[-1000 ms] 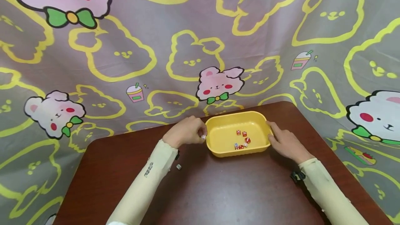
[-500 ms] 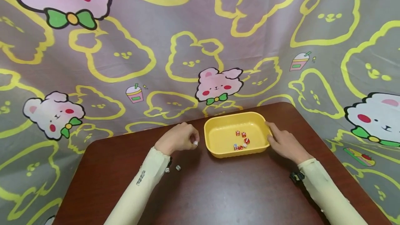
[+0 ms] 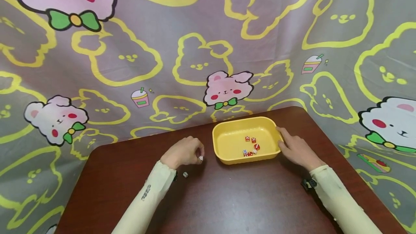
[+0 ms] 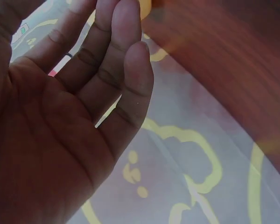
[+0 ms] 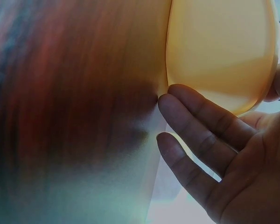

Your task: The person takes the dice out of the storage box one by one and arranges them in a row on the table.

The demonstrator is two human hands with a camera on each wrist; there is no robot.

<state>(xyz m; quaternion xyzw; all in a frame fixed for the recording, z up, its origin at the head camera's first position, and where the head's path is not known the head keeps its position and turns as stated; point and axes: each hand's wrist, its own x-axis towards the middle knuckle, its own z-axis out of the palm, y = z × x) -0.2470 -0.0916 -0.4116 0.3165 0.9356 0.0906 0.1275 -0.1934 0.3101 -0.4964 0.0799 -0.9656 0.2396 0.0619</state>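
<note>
My left hand [image 3: 183, 151] pinches a small white die [image 3: 200, 157] between thumb and fingertips, low over the table, left of the yellow tray [image 3: 224, 160]. In the left wrist view, the fingers [image 4: 137, 74] bend away from the palm and the die is out of sight. The tray's right end is in the grip of my right hand [image 3: 297, 149], its thumb at the rim. In the right wrist view, fingers [image 5: 200, 135] lie along the tray's outer side. Several red dice [image 3: 257, 147] and a white die [image 3: 255, 151] lie inside the tray.
Another white die [image 3: 185, 174] lies on the brown table [image 3: 227, 201], just below my left wrist. A patterned cloth [image 3: 182, 17] hangs close behind the table's far edge and along its right side.
My left hand has moved from the tray's left rim leftward and down toward the table, keeping the white die. A die near the left wrist is now hidden. The right hand stays put.
</note>
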